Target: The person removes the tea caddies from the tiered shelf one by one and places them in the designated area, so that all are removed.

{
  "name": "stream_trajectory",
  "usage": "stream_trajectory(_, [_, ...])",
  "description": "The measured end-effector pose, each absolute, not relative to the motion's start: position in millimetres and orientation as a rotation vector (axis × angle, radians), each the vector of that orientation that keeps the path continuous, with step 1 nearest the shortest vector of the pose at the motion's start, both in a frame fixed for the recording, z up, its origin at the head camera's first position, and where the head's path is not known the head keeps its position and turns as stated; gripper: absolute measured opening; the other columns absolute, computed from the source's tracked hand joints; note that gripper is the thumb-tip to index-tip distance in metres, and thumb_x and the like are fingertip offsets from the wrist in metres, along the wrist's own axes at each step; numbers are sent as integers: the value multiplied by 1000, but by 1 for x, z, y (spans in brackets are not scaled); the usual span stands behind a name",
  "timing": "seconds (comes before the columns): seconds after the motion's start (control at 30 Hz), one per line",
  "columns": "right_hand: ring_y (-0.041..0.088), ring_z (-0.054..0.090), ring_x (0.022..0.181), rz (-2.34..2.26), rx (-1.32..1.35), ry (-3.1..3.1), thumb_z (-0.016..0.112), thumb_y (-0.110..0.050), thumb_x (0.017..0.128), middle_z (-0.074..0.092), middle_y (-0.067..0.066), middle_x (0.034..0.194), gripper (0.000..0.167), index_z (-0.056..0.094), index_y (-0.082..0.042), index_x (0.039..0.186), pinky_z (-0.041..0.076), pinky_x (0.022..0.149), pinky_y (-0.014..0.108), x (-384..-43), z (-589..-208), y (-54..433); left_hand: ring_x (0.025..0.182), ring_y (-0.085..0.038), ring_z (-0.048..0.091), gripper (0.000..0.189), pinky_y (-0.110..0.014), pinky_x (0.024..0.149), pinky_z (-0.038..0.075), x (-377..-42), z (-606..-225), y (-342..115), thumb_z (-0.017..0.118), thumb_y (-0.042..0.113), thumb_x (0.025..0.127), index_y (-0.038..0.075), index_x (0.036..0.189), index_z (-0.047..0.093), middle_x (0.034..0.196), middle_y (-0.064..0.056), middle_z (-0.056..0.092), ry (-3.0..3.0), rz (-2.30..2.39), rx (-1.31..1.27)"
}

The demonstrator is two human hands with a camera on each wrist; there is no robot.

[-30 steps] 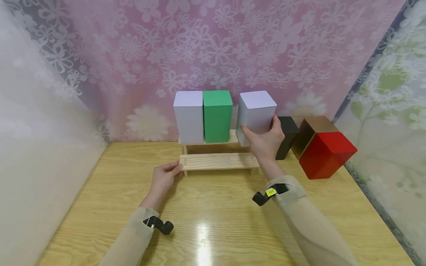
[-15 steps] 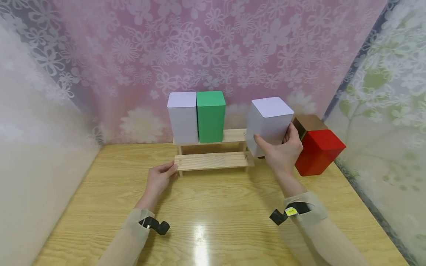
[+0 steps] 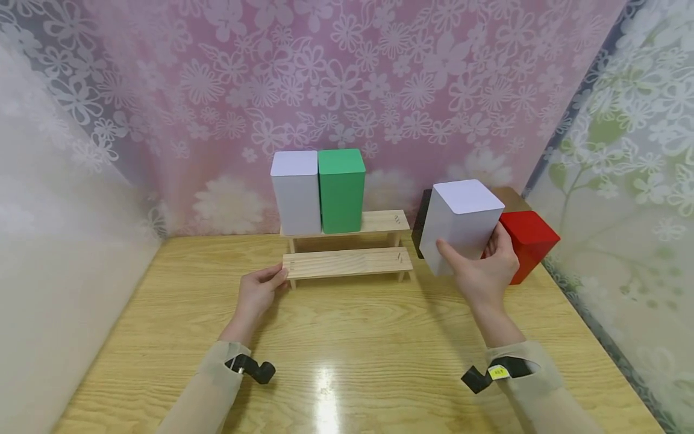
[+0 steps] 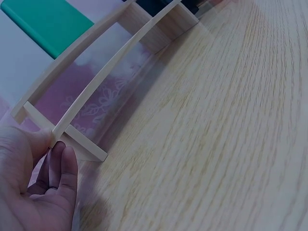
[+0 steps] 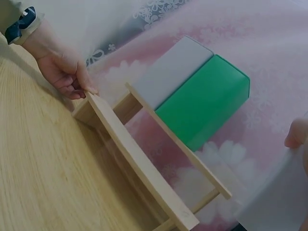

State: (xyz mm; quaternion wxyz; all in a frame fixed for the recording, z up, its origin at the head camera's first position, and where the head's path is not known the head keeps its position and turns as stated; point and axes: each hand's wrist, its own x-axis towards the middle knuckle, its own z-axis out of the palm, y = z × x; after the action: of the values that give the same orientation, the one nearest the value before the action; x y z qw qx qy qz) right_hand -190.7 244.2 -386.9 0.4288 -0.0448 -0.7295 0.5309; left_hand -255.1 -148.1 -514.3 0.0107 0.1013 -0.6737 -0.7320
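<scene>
A two-tier wooden rack (image 3: 347, 263) stands against the back of the table. My left hand (image 3: 258, 293) pinches the left end of its lower board, thumb on top and fingers beneath, as the left wrist view (image 4: 45, 187) shows. On the upper board a white box (image 3: 296, 202) and a green box (image 3: 341, 199) stand side by side at the left. To the right of the rack, my right hand (image 3: 485, 271) grips a second white box (image 3: 461, 226), thumb on its front and fingers on its right side. Whether its hidden base touches the table I cannot tell.
Behind the held box, a black box (image 3: 420, 224) shows only at its left edge. A red box (image 3: 528, 241) and a brown box (image 3: 509, 198) sit to the right, partly covered. Floral curtains (image 3: 347, 78) hang behind the wooden table (image 3: 347, 337).
My right hand has carried the white box from the right end of the upper board rightward and toward me, in front of the black box. The left hand stays on the rack.
</scene>
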Motion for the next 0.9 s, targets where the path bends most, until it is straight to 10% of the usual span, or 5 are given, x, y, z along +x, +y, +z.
stream_trajectory(0.9, [29, 57, 134, 1278, -330, -1985, 95, -22, 81, 61, 6, 147, 83, 52, -10, 152, 44, 118, 56, -182, -472, 269, 95, -11, 72, 36, -28, 90, 63, -255, -512, -147, 75, 2, 99, -9, 133, 67, 134, -27, 65, -2090, -2305, 318])
